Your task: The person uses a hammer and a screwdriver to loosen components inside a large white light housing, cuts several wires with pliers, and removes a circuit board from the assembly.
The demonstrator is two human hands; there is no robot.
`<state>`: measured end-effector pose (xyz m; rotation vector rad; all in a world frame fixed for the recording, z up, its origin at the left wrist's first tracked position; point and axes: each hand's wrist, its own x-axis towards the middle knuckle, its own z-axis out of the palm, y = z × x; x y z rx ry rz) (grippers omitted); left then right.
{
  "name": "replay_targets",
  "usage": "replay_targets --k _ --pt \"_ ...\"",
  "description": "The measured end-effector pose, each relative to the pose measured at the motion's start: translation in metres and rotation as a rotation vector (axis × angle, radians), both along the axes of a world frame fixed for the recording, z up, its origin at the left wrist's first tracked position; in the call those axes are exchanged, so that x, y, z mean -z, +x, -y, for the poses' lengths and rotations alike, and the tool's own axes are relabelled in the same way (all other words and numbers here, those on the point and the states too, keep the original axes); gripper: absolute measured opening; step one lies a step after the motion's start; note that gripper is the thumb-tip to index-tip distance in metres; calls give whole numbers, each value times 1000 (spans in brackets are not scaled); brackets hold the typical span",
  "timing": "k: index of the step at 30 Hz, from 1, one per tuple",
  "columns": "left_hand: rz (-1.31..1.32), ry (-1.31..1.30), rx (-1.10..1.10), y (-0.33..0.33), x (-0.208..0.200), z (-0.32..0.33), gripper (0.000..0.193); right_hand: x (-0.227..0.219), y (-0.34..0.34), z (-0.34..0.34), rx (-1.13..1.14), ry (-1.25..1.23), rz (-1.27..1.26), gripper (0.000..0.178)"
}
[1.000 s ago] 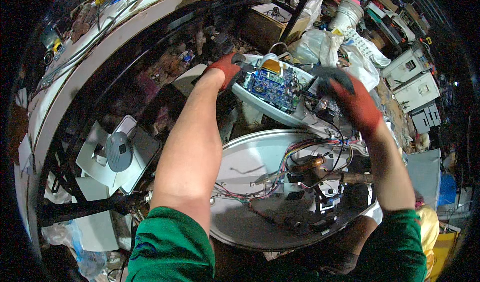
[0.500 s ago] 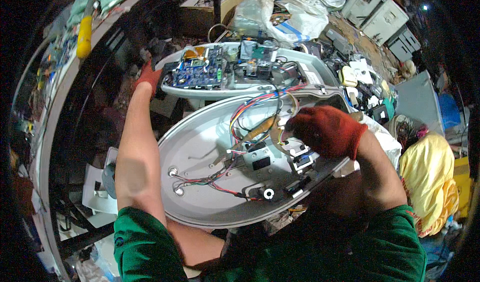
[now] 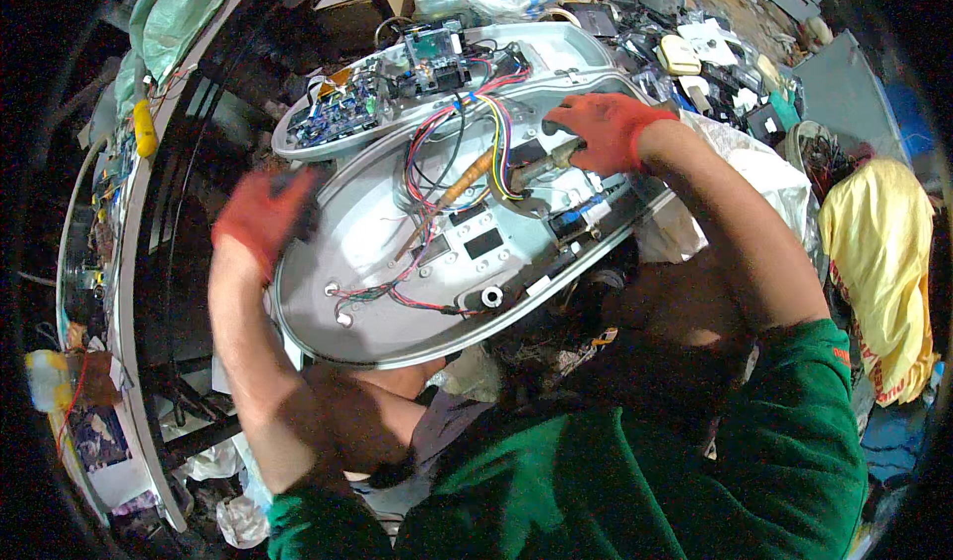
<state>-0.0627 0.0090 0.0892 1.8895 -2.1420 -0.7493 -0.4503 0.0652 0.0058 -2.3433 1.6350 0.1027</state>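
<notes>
A pale grey oval housing (image 3: 342, 337) lies tilted before me, its hinged other half (image 3: 571, 49) folded back, carrying a blue circuit board (image 3: 338, 108). Gloved in red, my right hand (image 3: 611, 133) is closed around the shaft of a tool with a curved dark head (image 3: 526, 203), inside the housing. My left hand (image 3: 266, 212), also in a red glove, is at the housing's left rim; motion smears its fingers. A wooden-handled screwdriver (image 3: 469, 181) lies in the shell among coloured wires (image 3: 422, 148). Near the shell's lower edge is a white round part (image 3: 491, 296).
Loose electronic scrap (image 3: 695, 64) is heaped at the far right. A white sack (image 3: 740, 178) and a yellow cloth bundle (image 3: 879, 272) lie to the right. On the left runs a metal frame edge (image 3: 149, 292), with a yellow-handled tool (image 3: 145, 128) near its top.
My left hand has come back from the far half toward the near shell's left rim. The right hand has shifted up and left, baring the tool's head. The housing sits higher in view.
</notes>
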Motion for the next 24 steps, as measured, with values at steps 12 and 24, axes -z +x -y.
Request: replay_targets --k 12,24 --pt "303 130 609 -17 89 -48 43 23 -2 9 0 108 -290 51" --pt "330 164 1042 0 151 -66 51 45 -20 21 -188 68 -312 28"
